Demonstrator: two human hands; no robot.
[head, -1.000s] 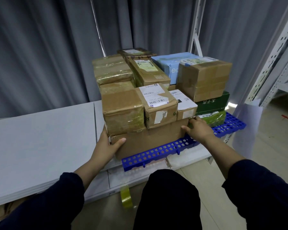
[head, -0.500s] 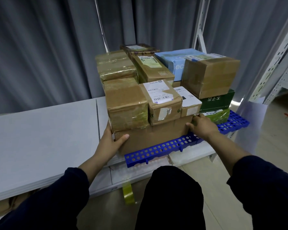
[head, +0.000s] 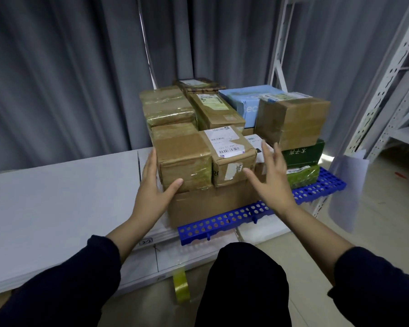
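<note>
Head view: your left hand (head: 151,192) lies straight-fingered against the left side of the brown tape-wrapped cardboard parcel (head: 183,161), thumb on its front, likely bracing it. The parcel sits on the large plain cardboard carton (head: 206,206) atop the blue perforated plastic pallet (head: 222,223). Your right hand (head: 269,185) is spread wide, gripping nothing, just before the white-labelled brown box (head: 232,159), seemingly ready to clamp the row.

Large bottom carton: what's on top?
Front row: taped brown box, touched by left hand, barcode-labelled box, white-topped box partly behind right hand. Its rear top is covered by stacked parcels.
</note>
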